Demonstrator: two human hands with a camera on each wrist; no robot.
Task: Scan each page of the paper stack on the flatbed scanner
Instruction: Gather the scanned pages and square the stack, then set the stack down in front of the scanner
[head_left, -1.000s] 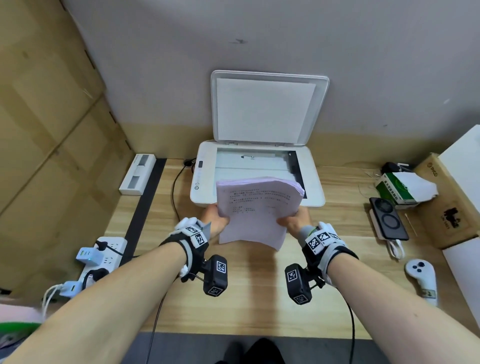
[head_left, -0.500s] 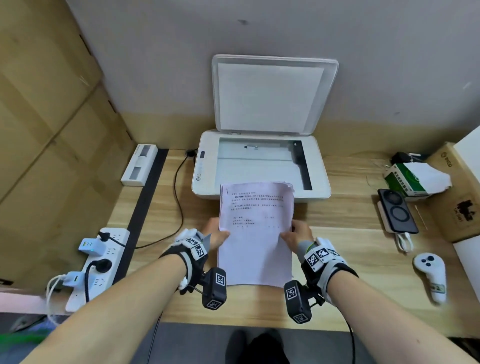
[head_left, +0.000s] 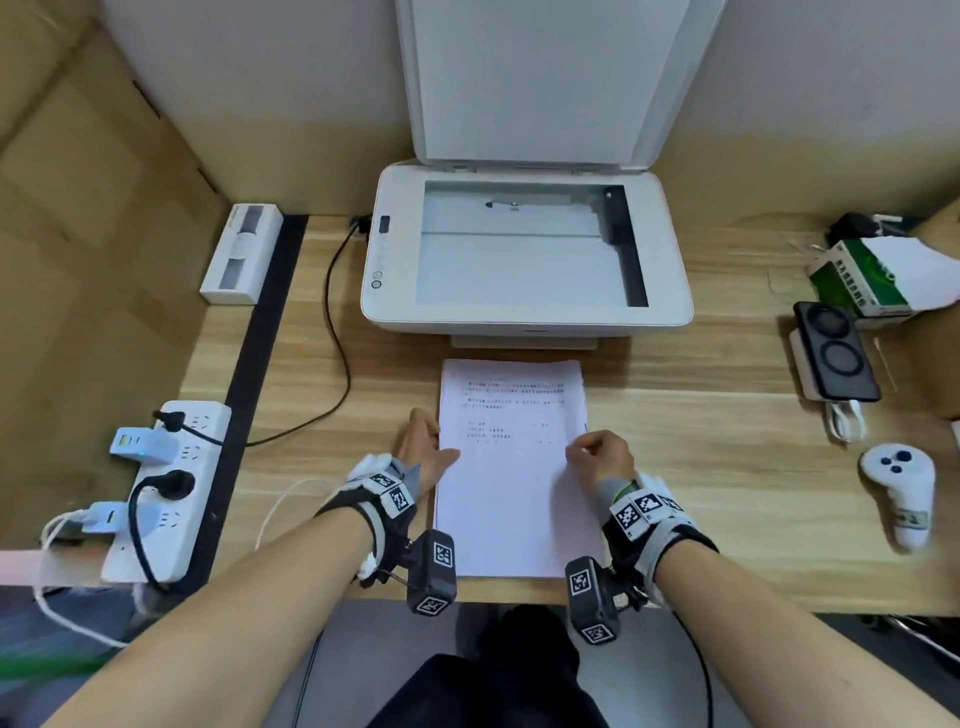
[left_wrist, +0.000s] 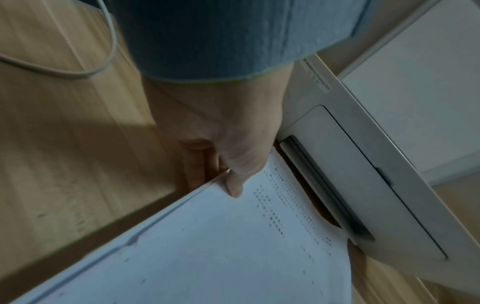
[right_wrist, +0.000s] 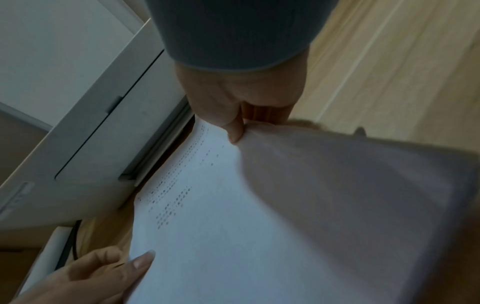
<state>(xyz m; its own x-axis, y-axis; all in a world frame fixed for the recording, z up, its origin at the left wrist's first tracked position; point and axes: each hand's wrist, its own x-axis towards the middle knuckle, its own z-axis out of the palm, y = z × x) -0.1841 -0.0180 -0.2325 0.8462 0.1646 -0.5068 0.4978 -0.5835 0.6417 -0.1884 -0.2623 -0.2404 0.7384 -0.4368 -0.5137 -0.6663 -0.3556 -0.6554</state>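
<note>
On the left of the head view, the left hand (head_left: 423, 452) is being rested at the left long edge of the white printed paper stack (head_left: 511, 467). In the left wrist view its thumb (left_wrist: 235, 185) is being laid flat on the top page, and its fingers are being kept straight beside the edge on the pale wooden desk (head_left: 701, 467). Nothing is being gripped by this hand.

In the middle of the frame, the stack is being kept flat on the desk. Its long axis is pointing from the lower part of the frame up toward the white flatbed scanner (head_left: 527, 249). The scanner is sitting just above the stack's far short edge. Its white lid (head_left: 530, 78) is being held up, and the glass plate (head_left: 519, 244) is showing bare. No page is lying on it yet.

On the right, the right hand (head_left: 600, 452) is being curled at the right long edge of the stack. In the right wrist view the edge of the top page is being pinched and lifted between its thumb (right_wrist: 235, 131) and its fingers.

Both hands are placed about equally far from the scanner, one on each side of the stack. The top page is probably going to be carried straight up the frame to the glass by the right hand, while the rest of the stack is held down by the left.
</note>
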